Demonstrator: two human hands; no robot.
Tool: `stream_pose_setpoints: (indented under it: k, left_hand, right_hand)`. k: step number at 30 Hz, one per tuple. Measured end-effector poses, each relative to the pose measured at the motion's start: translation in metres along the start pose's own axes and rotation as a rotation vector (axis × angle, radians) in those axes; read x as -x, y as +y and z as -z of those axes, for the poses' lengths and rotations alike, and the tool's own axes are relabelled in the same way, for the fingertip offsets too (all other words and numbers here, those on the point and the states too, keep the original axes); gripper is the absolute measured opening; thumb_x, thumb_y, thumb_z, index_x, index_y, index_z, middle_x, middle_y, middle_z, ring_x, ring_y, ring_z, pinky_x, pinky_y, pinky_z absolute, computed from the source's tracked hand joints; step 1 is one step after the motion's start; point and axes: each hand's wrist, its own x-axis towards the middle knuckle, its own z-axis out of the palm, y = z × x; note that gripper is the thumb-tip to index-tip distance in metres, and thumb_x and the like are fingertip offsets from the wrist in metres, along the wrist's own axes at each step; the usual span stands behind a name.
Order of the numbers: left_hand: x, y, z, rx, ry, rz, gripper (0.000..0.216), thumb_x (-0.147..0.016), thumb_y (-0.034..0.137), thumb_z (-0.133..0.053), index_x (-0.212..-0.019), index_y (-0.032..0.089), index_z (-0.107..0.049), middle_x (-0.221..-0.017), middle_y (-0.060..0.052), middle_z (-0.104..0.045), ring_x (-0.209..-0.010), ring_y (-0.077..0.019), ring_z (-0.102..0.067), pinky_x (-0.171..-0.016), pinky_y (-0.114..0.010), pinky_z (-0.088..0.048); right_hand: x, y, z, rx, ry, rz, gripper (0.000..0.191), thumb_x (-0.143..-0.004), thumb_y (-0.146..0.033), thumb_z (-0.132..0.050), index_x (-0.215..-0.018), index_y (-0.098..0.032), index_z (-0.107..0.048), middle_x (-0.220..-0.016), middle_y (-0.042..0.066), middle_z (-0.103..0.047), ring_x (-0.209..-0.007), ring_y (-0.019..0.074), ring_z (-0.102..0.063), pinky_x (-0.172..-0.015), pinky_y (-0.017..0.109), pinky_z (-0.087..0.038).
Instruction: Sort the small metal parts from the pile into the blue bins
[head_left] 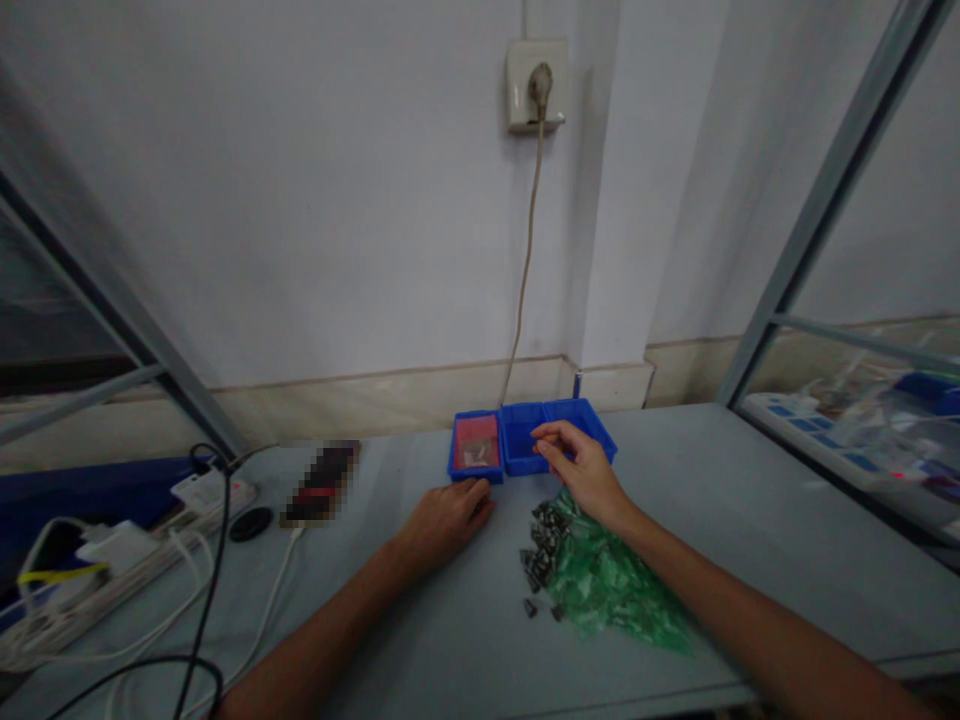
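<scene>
The right hand (589,475) bends its fingers at the blue bin (521,466), the left hand (446,518) curls; any pinch I cannot tell. Dark parts (549,535) lie by the green bag (619,585). Seemingly part-handling; next needs precise touch.

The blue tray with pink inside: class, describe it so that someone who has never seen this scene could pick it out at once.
On the grey table, look to the far edge by the wall, where blue trays stand in a row. Choose the leftmost tray, just beyond the left hand. Unlike its neighbours, it has a pink sheet inside.
</scene>
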Motion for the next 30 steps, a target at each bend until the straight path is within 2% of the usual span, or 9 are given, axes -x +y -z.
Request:
stream_pose_setpoints:
  k: [5,9,15,23,30]
  left_hand:
    - [-0.0017,0.0019,0.0023,-0.040,-0.034,0.055,0.016,-0.105,0.035,-0.045,-0.101,0.022,-0.054,-0.101,-0.005,-0.072,-0.084,-0.0212,-0.070,-0.070,-0.028,-0.050]
    - [-0.0019,0.0008,0.0019,-0.023,-0.037,0.055,0.017,-0.106,0.035,-0.045,-0.103,0.022,-0.054,-0.103,-0.006,-0.072,-0.084,-0.0219,-0.070,-0.071,-0.029,-0.052]
    - [-0.0001,-0.0036,-0.0033,0.067,0.020,0.017,0.023,-0.103,0.025,-0.045,-0.125,0.023,-0.051,-0.120,-0.007,-0.071,-0.095,-0.0216,-0.072,-0.078,-0.030,-0.055]
    - [0.0005,-0.0042,-0.0049,0.033,0.013,-0.018,0.024,-0.102,0.022,-0.044,-0.123,0.025,-0.054,-0.119,-0.004,-0.072,-0.095,-0.0212,-0.072,-0.078,-0.030,-0.056]
    - [0.0001,-0.0032,-0.0054,0.063,0.050,-0.039,0.024,-0.106,0.027,-0.041,-0.123,0.025,-0.057,-0.116,-0.004,-0.072,-0.094,-0.0188,-0.071,-0.078,-0.027,-0.056]
  right_hand:
    - [0.0005,0.0032,-0.0008,0.032,0.047,0.046,0.021,-0.093,-0.037,-0.065,-0.106,-0.022,-0.068,-0.092,0.004,-0.066,-0.078,0.0188,-0.060,-0.068,0.029,-0.046]
    - [0.0014,0.0016,-0.0014,-0.026,0.077,0.014,0.023,-0.095,-0.040,-0.060,-0.109,-0.022,-0.065,-0.090,0.004,-0.066,-0.069,0.0170,-0.057,-0.059,0.028,-0.045]
    - [0.0010,-0.0053,-0.0007,-0.118,0.139,-0.026,0.028,-0.099,-0.046,-0.052,-0.106,-0.022,-0.063,-0.075,0.000,-0.060,-0.055,0.0144,-0.050,-0.049,0.026,-0.040]
    - [0.0007,-0.0026,-0.0015,-0.115,0.124,-0.026,0.028,-0.099,-0.047,-0.051,-0.105,-0.022,-0.063,-0.071,0.000,-0.059,-0.054,0.0147,-0.049,-0.049,0.026,-0.039]
    - [-0.0005,-0.0011,-0.0021,-0.140,0.132,-0.039,0.028,-0.098,-0.048,-0.052,-0.106,-0.023,-0.062,-0.076,0.001,-0.061,-0.053,0.0145,-0.049,-0.047,0.026,-0.039]
